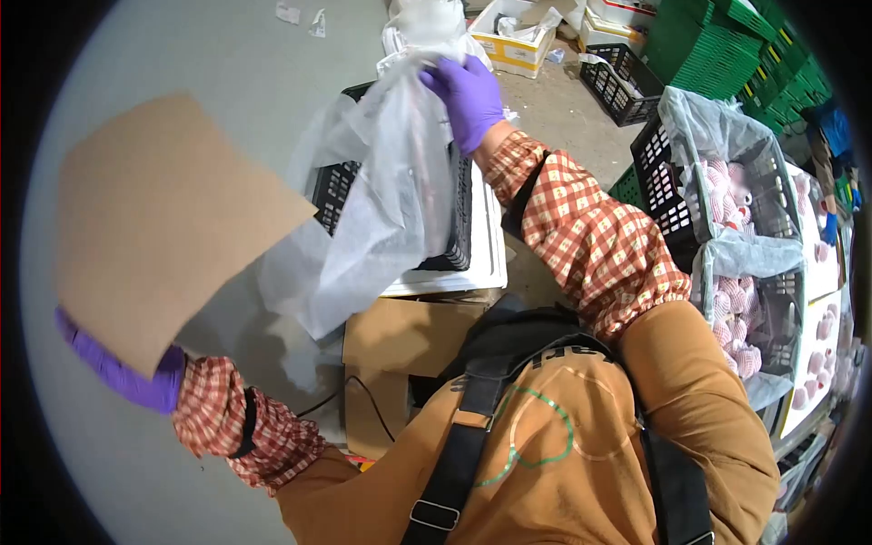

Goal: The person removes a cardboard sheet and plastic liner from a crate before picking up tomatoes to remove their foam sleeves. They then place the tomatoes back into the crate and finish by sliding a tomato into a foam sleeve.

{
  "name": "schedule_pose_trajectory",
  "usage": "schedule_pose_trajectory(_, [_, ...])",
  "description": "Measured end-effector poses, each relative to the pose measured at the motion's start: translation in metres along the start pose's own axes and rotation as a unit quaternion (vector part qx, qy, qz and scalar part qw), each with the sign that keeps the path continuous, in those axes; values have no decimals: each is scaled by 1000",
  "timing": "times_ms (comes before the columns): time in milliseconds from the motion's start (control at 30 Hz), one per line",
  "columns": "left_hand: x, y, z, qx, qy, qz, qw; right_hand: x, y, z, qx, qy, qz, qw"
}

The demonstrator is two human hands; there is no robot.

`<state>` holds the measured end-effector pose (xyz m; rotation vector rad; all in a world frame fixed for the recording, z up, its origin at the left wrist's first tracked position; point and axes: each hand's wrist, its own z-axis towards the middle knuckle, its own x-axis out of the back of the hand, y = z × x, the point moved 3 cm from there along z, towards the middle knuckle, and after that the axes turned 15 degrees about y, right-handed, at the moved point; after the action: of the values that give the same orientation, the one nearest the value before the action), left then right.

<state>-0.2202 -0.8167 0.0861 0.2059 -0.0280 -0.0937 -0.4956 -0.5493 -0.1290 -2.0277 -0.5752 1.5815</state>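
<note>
My left hand, in a purple glove, grips the lower edge of a brown cardboard sheet and holds it up at the far left. The sheet hides part of the fingers. My right hand, also gloved in purple, pinches the top of a thin whitish translucent liner sheet. This liner hangs over a black plastic crate and spills past its left side. Under the crate lies a white foam box or lid. The inside of the crate is mostly hidden by the liner.
Two lined crates hold fruit in pink foam nets at the right. Green crates are stacked at the back right, near a low black crate. A cardboard box stands before me. Another person's blue-gloved hand shows far right.
</note>
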Motion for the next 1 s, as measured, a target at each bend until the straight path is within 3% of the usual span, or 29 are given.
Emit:
schedule_pose_trajectory(33, [0,13,9,102,51,-98,989,-15,-8,-7,50,-28,-12,998])
schedule_pose_trajectory(67, [1,22,16,104,49,-105,988,-20,-9,-9,125,-66,-84,986])
schedule_pose_trajectory(100, [5,31,23,73,63,-102,990,-15,-3,-11,234,-80,-272,930])
schedule_pose_trajectory(133, [7,38,27,40,78,-101,991,-10,13,-24,220,-155,-345,899])
schedule_pose_trajectory(167, [4,42,27,39,79,-114,990,4,42,-33,269,-230,-433,829])
schedule_pose_trajectory(200, [-2,42,26,99,87,-130,983,35,91,-30,373,-315,-462,741])
schedule_pose_trajectory(233, [-12,41,21,160,93,-152,971,47,94,-41,244,-357,-651,624])
schedule_pose_trajectory(267, [-23,41,14,225,94,-176,954,33,58,-63,12,-384,-736,557])
schedule_pose_trajectory(300, [-36,20,8,317,28,-228,920,46,56,-67,56,-358,-719,593])
schedule_pose_trajectory(333, [-50,24,7,323,15,-252,912,58,55,-66,100,-328,-699,627])
schedule_pose_trajectory(400, [-91,47,3,475,-181,-334,794,51,10,-71,134,-285,-698,643])
schedule_pose_trajectory(433, [-103,67,5,470,-200,-352,784,48,-17,-75,153,-266,-693,653])
schedule_pose_trajectory(500, [-116,116,5,444,-321,-429,718,50,-76,-83,167,-246,-661,689])
schedule_pose_trajectory(533, [-113,131,9,438,-324,-441,714,54,-102,-97,182,-243,-638,707])
schedule_pose_trajectory(600, [-122,170,17,367,-407,-534,644,73,-153,-117,115,-305,-571,754])
schedule_pose_trajectory(633, [-124,190,20,371,-399,-561,623,92,-179,-137,168,-245,-515,804])
schedule_pose_trajectory(667, [-120,216,27,361,-402,-566,623,110,-206,-160,136,-209,-463,850])
schedule_pose_trajectory(700, [-115,244,35,374,-400,-596,587,127,-237,-187,102,-176,-407,891])
schedule_pose_trajectory(767, [-82,287,48,403,-373,-634,545,133,-308,-271,-61,-109,-297,947])
schedule_pose_trajectory(800, [-75,324,49,417,-361,-639,536,153,-333,-296,-57,-78,-248,964])
schedule_pose_trajectory(867, [-92,370,51,346,-442,-645,518,186,-384,-353,1,-14,-254,967])
schedule_pose_trajectory(933, [-107,433,35,333,-454,-638,525,237,-416,-400,76,37,-268,960])
schedule_pose_trajectory(967, [-122,452,24,268,-489,-558,614,261,-425,-424,85,87,-268,956])
schedule_pose_trajectory(1000, [-170,459,-8,272,-548,-578,540,265,-429,-432,104,137,-344,923])
